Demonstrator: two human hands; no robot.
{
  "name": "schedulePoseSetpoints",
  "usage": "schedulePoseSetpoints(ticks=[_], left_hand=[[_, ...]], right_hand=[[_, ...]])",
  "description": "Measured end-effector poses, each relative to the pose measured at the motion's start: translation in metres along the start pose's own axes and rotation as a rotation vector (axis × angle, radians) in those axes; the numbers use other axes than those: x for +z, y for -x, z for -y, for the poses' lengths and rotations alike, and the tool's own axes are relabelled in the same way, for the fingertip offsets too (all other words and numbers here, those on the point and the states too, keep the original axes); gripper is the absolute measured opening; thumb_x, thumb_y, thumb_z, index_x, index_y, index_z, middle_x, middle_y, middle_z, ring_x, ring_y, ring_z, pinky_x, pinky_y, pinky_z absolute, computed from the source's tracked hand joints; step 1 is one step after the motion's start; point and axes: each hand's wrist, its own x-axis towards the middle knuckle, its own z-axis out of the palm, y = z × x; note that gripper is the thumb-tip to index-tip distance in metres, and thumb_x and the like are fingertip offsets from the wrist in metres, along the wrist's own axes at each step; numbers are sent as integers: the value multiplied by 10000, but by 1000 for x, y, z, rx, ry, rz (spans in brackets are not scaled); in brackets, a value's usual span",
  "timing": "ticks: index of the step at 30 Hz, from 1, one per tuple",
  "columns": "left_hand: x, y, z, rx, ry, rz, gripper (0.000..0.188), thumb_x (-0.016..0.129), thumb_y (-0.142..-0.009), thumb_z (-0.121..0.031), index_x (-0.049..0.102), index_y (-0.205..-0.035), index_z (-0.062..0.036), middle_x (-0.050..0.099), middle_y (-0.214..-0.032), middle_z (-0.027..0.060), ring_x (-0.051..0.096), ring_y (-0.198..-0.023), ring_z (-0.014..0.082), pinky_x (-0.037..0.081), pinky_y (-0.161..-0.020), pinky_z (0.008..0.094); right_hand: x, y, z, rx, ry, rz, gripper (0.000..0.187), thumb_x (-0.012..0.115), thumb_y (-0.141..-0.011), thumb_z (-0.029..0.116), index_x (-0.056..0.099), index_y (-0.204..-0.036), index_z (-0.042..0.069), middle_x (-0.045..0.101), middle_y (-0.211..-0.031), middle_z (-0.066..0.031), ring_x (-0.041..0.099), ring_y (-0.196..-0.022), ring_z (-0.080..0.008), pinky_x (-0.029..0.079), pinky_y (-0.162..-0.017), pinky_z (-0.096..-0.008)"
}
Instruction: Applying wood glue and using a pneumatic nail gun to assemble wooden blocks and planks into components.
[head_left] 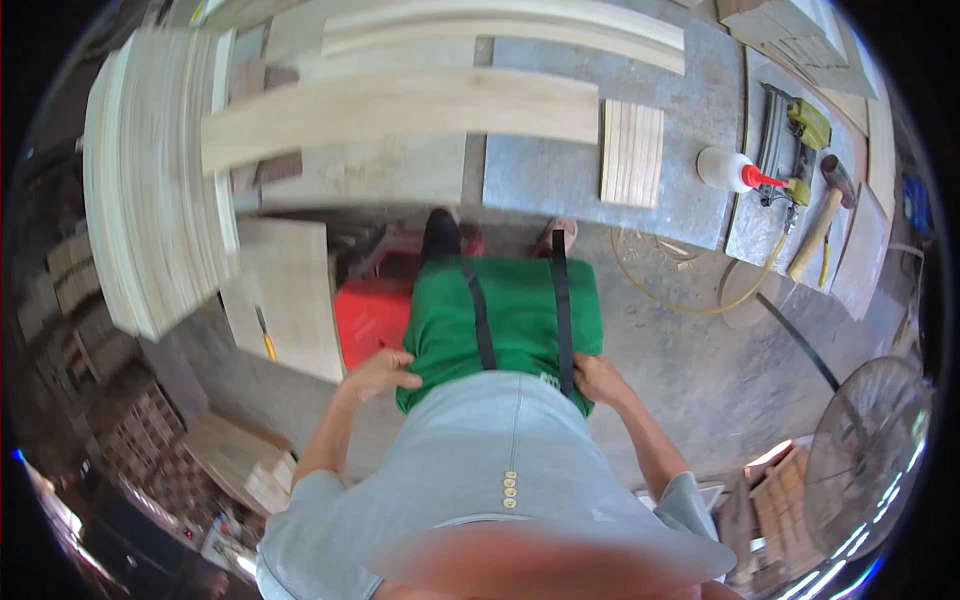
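A green apron [520, 300] with two black straps [562, 310] lies over my lap. At its left edge is my left hand [382, 373], thumb and fingers closed about the cloth. My right hand [597, 379] holds the opposite edge, close to the right strap, its fingertips partly hidden. Ahead of me, a long pale board [400, 112] spans the work table [600, 185]. A small stack of short wood strips [632, 153] sits by the board's right end.
Tall stacked boards [160, 180] stand at left, near a panel carrying a yellow-handled tool [265, 335]. A red crate [372, 315] is beside my legs. Right on the table are a white glue bottle [722, 170], a nail gun [790, 145] with hose, and a hammer [825, 215]. A fan [865, 455] stands lower right.
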Motion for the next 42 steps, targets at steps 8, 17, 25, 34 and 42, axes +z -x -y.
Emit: schedulePoseSetpoints(ticks=[8, 17, 25, 34, 42], left_hand=[[-136, -13, -8, -181, 42, -70, 250, 665, -850, -292, 616, -977, -83, 588, -804, -1, 552, -717, 84, 464, -642, 271], [-280, -142, 181, -111, -252, -931, 597, 557, -928, -250, 264, -1441, -157, 577, -1199, 111, 572, -1069, 195, 474, -892, 354], [-318, -131, 212, 27, -435, -724, 1082, 775, -694, -322, 55, -1480, -133, 540, -1212, 240, 545, -1099, 363, 462, -865, 428], [-280, -41, 200, 58, -550, -610, 696, 661, -785, -329, 311, -1333, -79, 592, -1142, 207, 578, -1011, 310, 473, -843, 402], [-212, -161, 77, 226, -590, -500, 454, 559, -866, -335, 539, -1203, -31, 637, -1080, 177, 606, -934, 263, 484, -823, 378]], right_hand=[[90, -314, -11, -3, 487, -128, 263, 467, -866, 180, 634, -1023, 52, 645, -1006, -205, 631, -893, -390, 516, -755, -480], [175, -383, 49, -359, 329, -218, 358, 510, -852, 239, 560, -1185, 120, 592, -1178, -147, 541, -1116, -374, 416, -933, -530], [178, -376, 73, -384, 242, -344, 345, 512, -849, 225, 572, -1169, 112, 599, -1162, -151, 554, -1095, -369, 427, -924, -517], [66, -297, 7, -386, 233, -512, 330, 515, -846, 208, 586, -1151, 104, 607, -1145, -155, 569, -1072, -363, 439, -913, -502], [-9, -328, 41, -425, 364, -714, 318, 517, -843, 194, 598, -1134, 96, 615, -1129, -159, 582, -1051, -358, 450, -904, -489]])
